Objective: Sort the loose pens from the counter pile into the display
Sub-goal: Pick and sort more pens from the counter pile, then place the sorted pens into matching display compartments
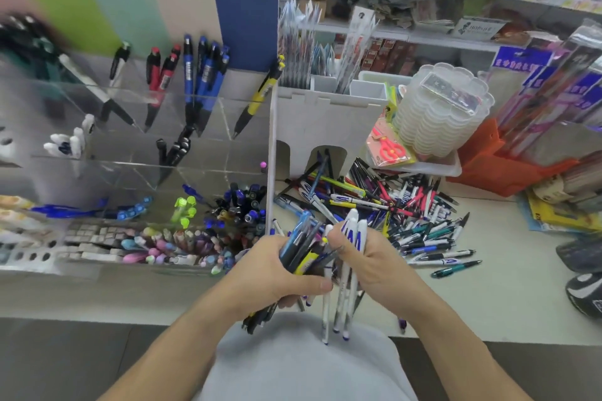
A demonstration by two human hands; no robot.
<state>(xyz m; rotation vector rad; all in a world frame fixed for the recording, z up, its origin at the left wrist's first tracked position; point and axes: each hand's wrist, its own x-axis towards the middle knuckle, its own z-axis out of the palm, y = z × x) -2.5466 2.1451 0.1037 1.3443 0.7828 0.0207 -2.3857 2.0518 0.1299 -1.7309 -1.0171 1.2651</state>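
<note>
My left hand point(270, 273) grips a mixed bundle of dark, blue and yellow pens point(301, 249), held upright just in front of my body. Right beside it, my right hand point(371, 265) grips a few white pens with blue lettering point(355, 234), their tips pointing down past the counter edge. Behind both hands a large pile of loose pens point(391, 208) is spread over the white counter point(508, 290). The clear acrylic display point(136, 146) stands to the left, with tiered compartments holding red, blue, black, white and yellow pens.
A white castle-shaped holder point(325, 120) stands behind the pile. To its right are a stack of clear plastic lids point(436, 111), packaged red scissors point(387, 150) and an orange box point(488, 169). Shelves of stationery fill the back. Dark objects point(583, 273) sit at the counter's right edge.
</note>
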